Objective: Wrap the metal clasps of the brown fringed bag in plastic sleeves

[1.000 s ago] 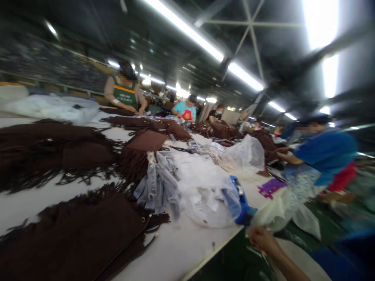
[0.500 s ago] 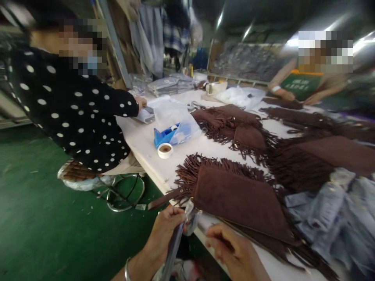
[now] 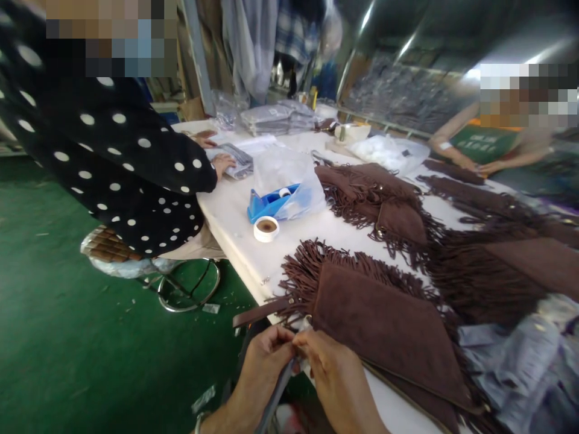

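Observation:
At the table's front edge, my left hand (image 3: 266,361) is closed round a narrow grey strap (image 3: 277,392) that hangs down toward my lap. My right hand (image 3: 337,377) meets it at the strap's top end, thumb and fingers pinched on crinkled clear plastic wrap (image 3: 305,365). The fingers hide most of that end. Just beyond both hands lies a dark brown fringed suede bag (image 3: 384,319), flat on the white table (image 3: 239,232), its short wrist strap (image 3: 260,313) sticking out over the edge.
A blue tape dispenser (image 3: 266,205) stands partly under a clear plastic bag (image 3: 289,166), beside a roll of tape (image 3: 266,229). More brown fringed bags (image 3: 402,223) and crumpled grey cloth (image 3: 520,355) lie to the right. A person in a dotted top (image 3: 126,157) works at left; another (image 3: 488,144) sits across.
My right hand has moved left and closed on the plastic at the strap's end beside my left hand. The view has shifted slightly; the person at left now leans nearer, both hands on the table.

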`<state>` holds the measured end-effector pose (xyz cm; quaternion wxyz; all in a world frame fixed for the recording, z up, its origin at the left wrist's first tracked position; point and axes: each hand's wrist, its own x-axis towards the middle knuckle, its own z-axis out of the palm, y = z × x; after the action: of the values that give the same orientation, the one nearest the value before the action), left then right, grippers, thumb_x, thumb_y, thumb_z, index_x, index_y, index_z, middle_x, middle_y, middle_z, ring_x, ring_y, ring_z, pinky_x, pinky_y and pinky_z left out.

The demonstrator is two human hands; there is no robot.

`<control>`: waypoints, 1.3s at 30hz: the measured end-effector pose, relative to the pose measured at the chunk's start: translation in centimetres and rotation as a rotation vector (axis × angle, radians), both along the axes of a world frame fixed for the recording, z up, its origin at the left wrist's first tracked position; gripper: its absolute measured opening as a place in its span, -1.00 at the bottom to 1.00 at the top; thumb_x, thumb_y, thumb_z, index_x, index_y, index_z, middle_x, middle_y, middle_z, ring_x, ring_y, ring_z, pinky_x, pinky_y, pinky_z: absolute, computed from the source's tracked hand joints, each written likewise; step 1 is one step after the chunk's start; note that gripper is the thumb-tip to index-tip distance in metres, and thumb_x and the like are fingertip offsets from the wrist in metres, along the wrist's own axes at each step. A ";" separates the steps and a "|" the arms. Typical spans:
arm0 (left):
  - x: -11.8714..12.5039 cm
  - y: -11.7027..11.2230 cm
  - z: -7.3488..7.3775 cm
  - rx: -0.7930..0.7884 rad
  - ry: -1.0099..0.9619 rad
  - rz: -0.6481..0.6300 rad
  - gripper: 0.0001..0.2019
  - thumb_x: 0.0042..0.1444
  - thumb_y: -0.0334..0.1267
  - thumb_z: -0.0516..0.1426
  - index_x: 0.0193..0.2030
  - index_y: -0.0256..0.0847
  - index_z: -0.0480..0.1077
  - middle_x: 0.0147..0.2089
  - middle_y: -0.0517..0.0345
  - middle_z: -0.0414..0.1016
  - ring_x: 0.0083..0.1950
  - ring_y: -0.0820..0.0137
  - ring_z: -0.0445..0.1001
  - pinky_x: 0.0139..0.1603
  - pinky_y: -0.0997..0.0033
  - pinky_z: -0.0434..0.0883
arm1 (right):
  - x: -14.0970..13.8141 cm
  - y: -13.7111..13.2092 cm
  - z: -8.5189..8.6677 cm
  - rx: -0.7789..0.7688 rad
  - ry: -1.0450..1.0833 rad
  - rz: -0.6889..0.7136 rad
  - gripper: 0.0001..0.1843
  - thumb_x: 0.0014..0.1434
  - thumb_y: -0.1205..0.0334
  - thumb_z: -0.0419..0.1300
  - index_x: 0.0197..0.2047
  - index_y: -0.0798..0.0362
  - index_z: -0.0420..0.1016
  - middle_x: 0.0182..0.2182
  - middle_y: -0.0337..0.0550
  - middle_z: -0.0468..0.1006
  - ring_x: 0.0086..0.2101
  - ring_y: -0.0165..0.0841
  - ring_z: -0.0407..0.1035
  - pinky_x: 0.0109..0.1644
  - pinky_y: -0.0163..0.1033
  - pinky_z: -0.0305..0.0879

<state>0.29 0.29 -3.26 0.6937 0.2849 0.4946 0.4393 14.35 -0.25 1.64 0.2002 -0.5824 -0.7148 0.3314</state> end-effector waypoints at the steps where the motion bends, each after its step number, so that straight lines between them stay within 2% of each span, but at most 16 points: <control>1: 0.0 0.0 -0.2 -0.006 0.005 -0.005 -0.83 -0.06 -0.26 0.25 -0.39 -0.33 0.42 -0.50 0.07 0.51 -0.55 0.46 0.38 -0.51 0.53 0.25 | 0.0 0.1 -0.1 0.008 -0.016 0.006 -0.72 0.28 0.36 -0.02 -0.20 -0.08 0.51 -0.35 -0.26 0.54 -0.37 -0.36 0.43 -0.31 -0.33 0.15; 5: -0.2 -0.3 -1.1 -0.017 -0.053 -0.018 -0.81 -0.10 -0.27 0.25 -0.34 -0.34 0.44 -0.50 0.03 0.54 -0.52 0.42 0.43 -0.48 0.53 0.30 | -0.1 0.3 -0.4 0.029 -0.110 0.038 -0.72 0.21 0.44 0.05 -0.20 -0.11 0.48 -0.34 -0.29 0.54 -0.37 -0.36 0.45 -0.33 -0.34 0.12; 9: -0.3 -0.4 -1.3 -0.011 -0.139 -0.021 -0.74 -0.24 -0.36 0.32 -0.34 -0.35 0.45 -0.45 0.01 0.58 -0.47 0.37 0.48 -0.39 0.46 0.39 | -0.4 0.4 -0.5 0.065 -0.239 0.036 -0.76 0.20 0.46 0.09 -0.21 -0.10 0.44 -0.35 -0.31 0.54 -0.40 -0.36 0.47 -0.41 -0.33 0.05; 13: -0.1 -0.3 -0.8 -0.024 -0.160 -0.011 -0.67 -0.23 -0.25 0.41 -0.35 -0.34 0.45 -0.45 0.03 0.57 -0.45 0.37 0.50 -0.36 0.45 0.42 | -0.6 0.6 -0.2 0.090 -0.316 0.065 -0.72 0.11 0.52 0.13 -0.22 -0.08 0.40 -0.33 -0.32 0.57 -0.39 -0.33 0.50 -0.43 -0.31 0.01; 15: 0.1 -0.3 -0.7 -0.023 -0.152 0.009 -0.67 -0.20 -0.18 0.41 -0.37 -0.33 0.46 -0.48 0.08 0.55 -0.48 0.39 0.47 -0.40 0.47 0.40 | -0.7 0.7 0.0 0.086 -0.321 0.063 -0.67 0.12 0.52 0.11 -0.13 -0.09 0.37 -0.32 -0.31 0.59 -0.38 -0.32 0.52 -0.43 -0.30 0.02; 18: 0.2 -0.4 -0.7 -0.020 -0.105 0.041 -0.67 -0.16 -0.11 0.40 -0.44 -0.33 0.46 -0.52 0.11 0.51 -0.51 0.43 0.42 -0.45 0.51 0.35 | -0.8 0.8 0.2 0.056 -0.303 0.049 -0.62 0.18 0.50 0.03 0.02 -0.06 0.27 -0.40 -0.30 0.59 -0.44 -0.31 0.52 -0.46 -0.30 0.03; 21: 0.2 -0.5 -0.7 -0.058 -0.078 0.051 -0.69 -0.07 -0.09 0.36 -0.44 -0.33 0.46 -0.52 0.09 0.51 -0.51 0.45 0.40 -0.44 0.52 0.33 | -0.6 0.7 0.2 0.000 -0.214 0.018 -0.65 0.22 0.47 -0.03 0.03 -0.04 0.23 -0.48 -0.34 0.54 -0.47 -0.33 0.49 -0.45 -0.32 0.08; 25: 0.2 -0.5 -0.2 -0.123 -0.193 0.061 -0.72 -0.03 -0.13 0.35 -0.40 -0.32 0.45 -0.46 0.07 0.51 -0.46 0.41 0.43 -0.33 0.41 0.40 | -0.2 0.3 0.2 -0.076 -0.020 -0.046 -0.68 0.25 0.43 -0.06 0.02 -0.06 0.24 -0.41 -0.35 0.50 -0.40 -0.41 0.47 -0.34 -0.38 0.21; 28: 0.1 -0.4 0.3 -0.126 -0.241 0.039 -0.73 0.00 -0.14 0.33 -0.39 -0.34 0.46 -0.46 0.05 0.51 -0.45 0.40 0.43 -0.33 0.43 0.38 | -0.1 0.0 0.2 -0.082 0.054 -0.052 -0.69 0.26 0.42 -0.08 0.03 -0.05 0.23 -0.39 -0.35 0.48 -0.39 -0.43 0.47 -0.30 -0.40 0.24; 34: -0.1 -0.5 0.8 -0.153 -0.249 0.035 -0.71 -0.02 -0.14 0.36 -0.40 -0.35 0.47 -0.44 0.03 0.52 -0.44 0.43 0.43 -0.35 0.49 0.34 | -0.8 -0.3 -0.4 -0.014 -0.053 -0.067 -0.68 0.24 0.42 -0.10 0.02 0.00 0.26 -0.42 -0.27 0.55 -0.43 -0.33 0.50 -0.38 -0.33 0.22; 39: -0.2 -0.5 1.2 -0.148 -0.260 0.064 -0.74 -0.01 -0.17 0.35 -0.40 -0.36 0.48 -0.48 0.08 0.49 -0.48 0.49 0.39 -0.40 0.56 0.30 | -0.9 -0.9 -1.2 0.029 -0.043 -0.114 -0.69 0.29 0.38 -0.10 0.04 -0.03 0.29 -0.41 -0.26 0.60 -0.42 -0.32 0.51 -0.38 -0.33 0.25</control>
<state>0.08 -0.22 -2.07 0.7567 0.1579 0.4405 0.4565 13.47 -1.19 0.45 0.2118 -0.6261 -0.6894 0.2963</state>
